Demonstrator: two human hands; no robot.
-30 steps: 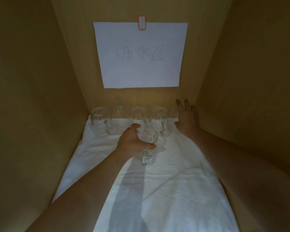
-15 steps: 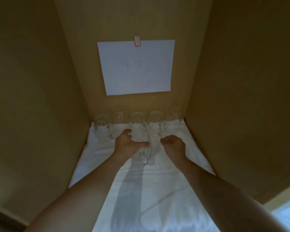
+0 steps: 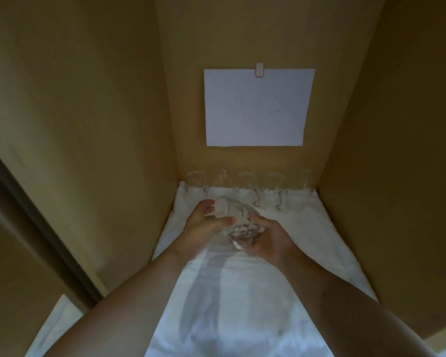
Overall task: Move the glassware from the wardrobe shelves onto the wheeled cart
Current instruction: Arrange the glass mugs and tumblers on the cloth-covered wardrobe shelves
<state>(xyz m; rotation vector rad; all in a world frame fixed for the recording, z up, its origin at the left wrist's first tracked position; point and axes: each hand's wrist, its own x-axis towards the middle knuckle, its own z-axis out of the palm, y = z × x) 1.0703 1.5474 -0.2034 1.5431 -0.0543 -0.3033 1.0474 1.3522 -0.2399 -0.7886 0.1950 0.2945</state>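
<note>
Both hands, left (image 3: 202, 222) and right (image 3: 267, 239), curl their fingers round one tilted glass (image 3: 236, 219) above the shelf's white cloth (image 3: 242, 292), while more glasses (image 3: 273, 182) stand along the shelf's back edge.

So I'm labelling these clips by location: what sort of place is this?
Likely the inside of a wardrobe or cupboard shelf: tan wooden walls close in on three sides, a white cloth lines the shelf, and clear glasses stand along the back.
</note>
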